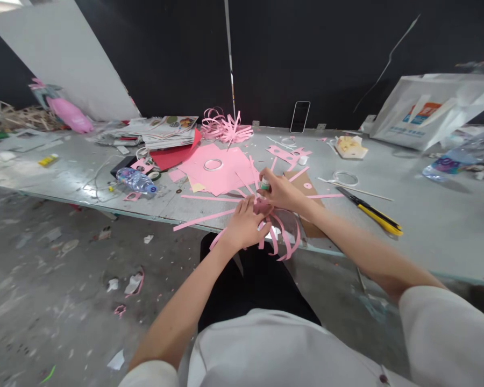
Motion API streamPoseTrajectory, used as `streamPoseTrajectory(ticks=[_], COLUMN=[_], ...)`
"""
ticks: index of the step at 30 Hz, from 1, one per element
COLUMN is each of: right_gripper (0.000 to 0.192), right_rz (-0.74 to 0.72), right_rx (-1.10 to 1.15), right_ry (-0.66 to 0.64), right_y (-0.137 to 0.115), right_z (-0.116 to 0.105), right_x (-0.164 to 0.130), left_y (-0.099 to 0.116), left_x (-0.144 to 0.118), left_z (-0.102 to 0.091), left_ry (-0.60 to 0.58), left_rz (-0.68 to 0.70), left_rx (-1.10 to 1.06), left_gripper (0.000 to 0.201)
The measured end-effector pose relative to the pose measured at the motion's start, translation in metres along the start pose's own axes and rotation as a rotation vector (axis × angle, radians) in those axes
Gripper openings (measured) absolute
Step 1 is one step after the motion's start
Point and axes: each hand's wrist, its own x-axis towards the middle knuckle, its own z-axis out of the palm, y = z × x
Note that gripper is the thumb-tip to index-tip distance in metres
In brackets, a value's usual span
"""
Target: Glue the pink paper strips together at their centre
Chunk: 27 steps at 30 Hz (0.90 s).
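Note:
At the table's near edge my left hand [244, 224] presses down on a pink paper piece [280, 236] made of curled strips that fan out around it. My right hand [280, 192] grips a small glue stick with a green band [265, 185] just above the middle of that piece. Long straight pink strips [204, 219] lie flat to the left of my hands. A brown card [306, 188] with a small pink disc lies under my right wrist.
Pink paper sheets [218, 172] with a tape ring lie behind my hands. A water bottle [136, 180] lies at the left, a yellow utility knife [373, 212] at the right. A phone [300, 116] leans on the dark wall. A white bag [427, 110] stands far right. Scraps litter the floor [64, 279].

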Motion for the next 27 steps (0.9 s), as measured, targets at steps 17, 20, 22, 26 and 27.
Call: streamPoseTrajectory(ticks=[17,20,22,26,27], right_gripper=[0.031,0.03,0.031,0.031,0.03], right_rz=[-0.055,-0.044,-0.04,-0.032,-0.033], right_rx=[-0.029,0.001,0.02,0.051,0.056], right_ry=[-0.031,-0.043,-0.047,-0.054,-0.053], right_y=[0.002,-0.001,-0.002,-0.005,-0.006], right_z=[-0.007,-0.008,-0.008,-0.007,-0.007], right_x=[-0.009,-0.011,-0.012,-0.013,-0.013], left_y=[0.003,0.003,0.003,0.002,0.002], left_x=[0.0,0.0,0.0,0.0,0.0], left_z=[-0.003,-0.002,-0.002,-0.003,-0.003], left_ry=[-0.001,-0.013,-0.018,-0.034,-0.038], left_rz=[-0.01,-0.019,-0.021,-0.018,-0.018], left_rx=[0.01,0.029,0.036,0.031,0.029], left_gripper=[0.055,0.053,0.052,0.054,0.055])
